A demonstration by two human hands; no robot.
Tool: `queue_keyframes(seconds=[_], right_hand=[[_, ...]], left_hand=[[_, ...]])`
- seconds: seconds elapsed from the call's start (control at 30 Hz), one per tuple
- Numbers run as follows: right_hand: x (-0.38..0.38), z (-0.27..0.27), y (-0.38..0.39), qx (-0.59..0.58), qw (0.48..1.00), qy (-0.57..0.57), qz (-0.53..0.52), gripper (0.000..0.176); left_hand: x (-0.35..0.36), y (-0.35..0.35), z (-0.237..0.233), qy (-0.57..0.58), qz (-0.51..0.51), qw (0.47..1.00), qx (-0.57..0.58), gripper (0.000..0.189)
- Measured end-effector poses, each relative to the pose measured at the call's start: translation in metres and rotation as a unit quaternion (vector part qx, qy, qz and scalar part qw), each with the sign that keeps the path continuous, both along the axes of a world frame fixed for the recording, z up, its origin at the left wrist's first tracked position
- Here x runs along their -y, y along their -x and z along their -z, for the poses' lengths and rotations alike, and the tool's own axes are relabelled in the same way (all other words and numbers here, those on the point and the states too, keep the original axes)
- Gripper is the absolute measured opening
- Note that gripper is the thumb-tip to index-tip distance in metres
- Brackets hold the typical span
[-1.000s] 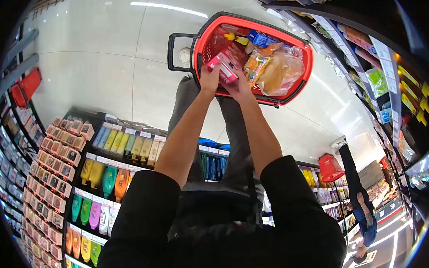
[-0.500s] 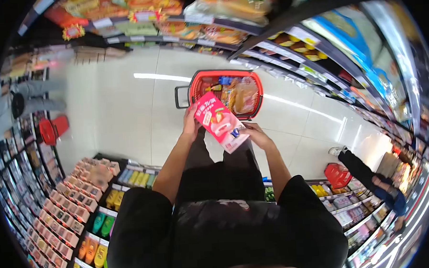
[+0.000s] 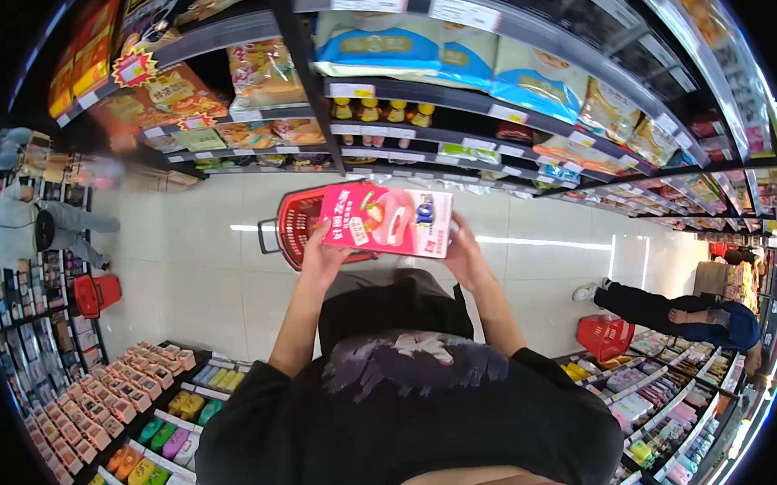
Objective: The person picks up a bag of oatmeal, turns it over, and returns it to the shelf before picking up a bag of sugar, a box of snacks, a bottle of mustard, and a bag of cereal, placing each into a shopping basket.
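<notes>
A pink and white snack box (image 3: 388, 223) with strawberries and cake pictured on its front is held level before my torso. My left hand (image 3: 326, 258) grips its left end, and my right hand (image 3: 467, 255) grips its right end. Beyond the box, a red shopping basket (image 3: 291, 234) stands on the floor with its dark handle out to the left. The box covers most of the basket, so its contents are hidden.
Shelves of packaged food (image 3: 450, 53) run across the front. Shampoo-like bottles (image 3: 147, 461) and small boxes (image 3: 83, 403) are displayed at my lower left. People stand at the far left (image 3: 36, 219) and right (image 3: 651, 305), each near another red basket (image 3: 605, 335).
The box has turned from slanted to nearly level and now covers most of the basket. My view has tilted up, bringing more of the front shelves into sight.
</notes>
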State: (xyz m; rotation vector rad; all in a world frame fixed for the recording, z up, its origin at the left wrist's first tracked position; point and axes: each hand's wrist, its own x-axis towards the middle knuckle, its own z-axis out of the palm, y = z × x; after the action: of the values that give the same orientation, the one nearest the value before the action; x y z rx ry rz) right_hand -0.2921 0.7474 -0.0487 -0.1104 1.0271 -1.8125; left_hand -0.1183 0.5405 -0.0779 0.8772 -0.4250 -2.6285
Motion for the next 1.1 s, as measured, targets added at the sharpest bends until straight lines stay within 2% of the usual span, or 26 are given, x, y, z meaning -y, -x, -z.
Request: queue_keyframes(seconds=[0.07, 0.13, 0.2, 0.33, 0.37, 0.4, 0.47, 0.53, 0.6, 0.63, 0.67, 0.73, 0.77, 0.8, 0.83, 0.87, 0.9, 0.93, 0.97, 1.0, 1.07, 1.1], right_hand=[[-0.023, -0.018, 0.024, 0.052, 0.997, -0.008, 0.058, 0.064], [-0.038, -0.031, 0.044, -0.082, 0.988, -0.117, 0.052, 0.057], [-0.048, -0.039, 0.063, -0.08, 0.987, -0.124, 0.066, 0.046], [-0.046, -0.056, 0.078, -0.065, 0.992, -0.095, 0.048, 0.041], [-0.04, -0.057, 0.08, -0.063, 0.996, -0.063, 0.016, 0.042], [-0.032, -0.062, 0.074, -0.058, 0.996, -0.067, 0.028, 0.044], [-0.019, -0.064, 0.066, -0.067, 0.995, -0.067, 0.033, 0.044], [-0.012, -0.051, 0.062, -0.052, 0.996, -0.076, 0.013, 0.045], [-0.008, -0.011, 0.058, -0.024, 0.992, -0.122, -0.019, 0.043], [-0.006, 0.013, 0.05, -0.014, 0.989, -0.141, -0.03, 0.041], [-0.006, 0.037, 0.044, -0.007, 0.986, -0.162, -0.043, 0.038], [-0.005, 0.087, 0.022, 0.005, 0.974, -0.22, -0.053, 0.032], [-0.008, 0.112, 0.013, 0.058, 0.968, -0.225, -0.095, 0.032], [-0.007, 0.136, 0.003, 0.113, 0.957, -0.23, -0.134, 0.032], [-0.001, 0.162, -0.008, 0.115, 0.955, -0.232, -0.145, 0.032], [0.002, 0.184, -0.022, 0.112, 0.939, -0.28, -0.163, 0.03], [0.0, 0.195, -0.038, 0.111, 0.919, -0.333, -0.179, 0.029], [0.001, 0.193, -0.056, 0.116, 0.912, -0.347, -0.184, 0.029], [0.014, 0.184, -0.073, 0.124, 0.909, -0.353, -0.182, 0.034], [0.034, 0.18, -0.081, 0.124, 0.91, -0.351, -0.184, 0.04], [0.054, 0.205, -0.096, 0.105, 0.906, -0.357, -0.202, 0.042], [0.056, 0.211, -0.112, 0.101, 0.903, -0.363, -0.204, 0.045]], left_hand=[[-0.033, 0.022, -0.014, 0.062, 0.017, 0.998, 0.008, 0.04], [-0.054, 0.037, -0.029, 0.113, 0.042, 0.993, -0.02, 0.044], [-0.056, 0.045, -0.042, 0.138, 0.056, 0.989, -0.02, 0.045], [-0.045, 0.046, -0.073, 0.214, 0.08, 0.973, -0.043, 0.048], [-0.04, 0.048, -0.074, 0.25, 0.078, 0.965, -0.025, 0.046], [-0.039, 0.049, -0.087, 0.244, 0.065, 0.967, -0.026, 0.046], [-0.031, 0.051, -0.081, 0.261, 0.07, 0.962, 0.028, 0.047], [-0.026, 0.048, -0.066, 0.231, 0.064, 0.97, 0.039, 0.047], [-0.028, 0.034, -0.031, 0.181, 0.076, 0.975, 0.101, 0.045], [-0.034, 0.024, -0.007, 0.161, 0.071, 0.975, 0.138, 0.043], [-0.039, 0.009, 0.036, 0.119, 0.077, 0.981, 0.133, 0.04], [-0.06, -0.021, 0.108, -0.009, 0.029, 0.986, 0.166, 0.041], [-0.072, -0.03, 0.125, -0.014, 0.013, 0.986, 0.167, 0.041], [-0.085, -0.04, 0.137, -0.034, -0.023, 0.97, 0.24, 0.043], [-0.093, -0.05, 0.154, -0.055, -0.055, 0.946, 0.313, 0.045], [-0.094, -0.061, 0.186, -0.062, -0.06, 0.945, 0.317, 0.045], [-0.101, -0.075, 0.224, -0.115, -0.103, 0.949, 0.275, 0.042], [-0.116, -0.088, 0.243, -0.17, -0.146, 0.946, 0.233, 0.038], [-0.108, -0.075, 0.202, -0.208, -0.162, 0.89, 0.373, 0.04], [-0.103, -0.071, 0.188, -0.214, -0.171, 0.889, 0.367, 0.04], [-0.1, -0.075, 0.173, -0.124, -0.108, 0.952, 0.257, 0.05], [-0.101, -0.076, 0.179, -0.098, -0.144, 0.958, 0.228, 0.047]])
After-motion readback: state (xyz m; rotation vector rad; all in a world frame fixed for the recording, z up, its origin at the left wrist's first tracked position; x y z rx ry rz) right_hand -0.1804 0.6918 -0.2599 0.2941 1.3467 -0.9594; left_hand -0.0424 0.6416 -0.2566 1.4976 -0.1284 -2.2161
